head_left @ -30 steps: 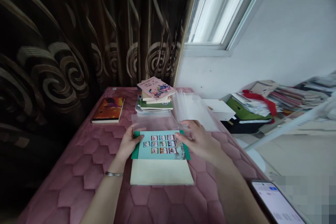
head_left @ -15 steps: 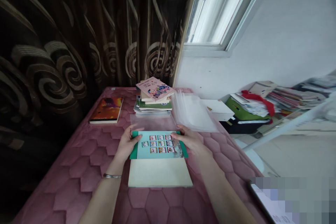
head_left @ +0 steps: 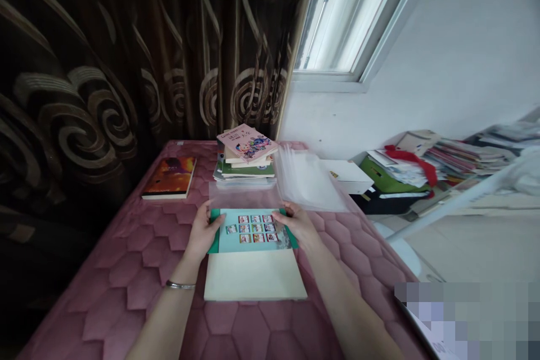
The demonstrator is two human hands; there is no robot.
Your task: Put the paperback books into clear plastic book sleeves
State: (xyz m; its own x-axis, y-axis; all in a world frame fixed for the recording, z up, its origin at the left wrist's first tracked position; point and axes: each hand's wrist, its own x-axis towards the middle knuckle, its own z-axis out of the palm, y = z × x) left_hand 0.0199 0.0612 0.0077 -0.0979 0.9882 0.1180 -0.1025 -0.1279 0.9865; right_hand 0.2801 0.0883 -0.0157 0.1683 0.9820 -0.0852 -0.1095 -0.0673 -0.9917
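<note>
A book cover (head_left: 248,243), light blue with rows of small pictures and green side edges, lies in front of me. Below it a cream page (head_left: 255,275) reaches toward me; I cannot tell how the two are joined. My left hand (head_left: 203,232) is closed on the cover's left edge, thumb on top. On the right edge my right hand (head_left: 301,228) pinches it the same way, fingers partly hidden beneath. A clear plastic sheet (head_left: 244,193) extends flat beyond the cover, between both hands.
On the pink quilted surface (head_left: 147,259), a stack of books (head_left: 247,146) stands beyond my hands. Clear plastic sleeves (head_left: 310,183) are to its right, beside a white box (head_left: 348,175). An orange book (head_left: 171,176) lies left. A device's edge (head_left: 422,329) shows lower right, partly pixelated.
The view has shifted slightly. Both hands keep their hold on the cover's side edges, and the cover and plastic sheet look nearly the same.
</note>
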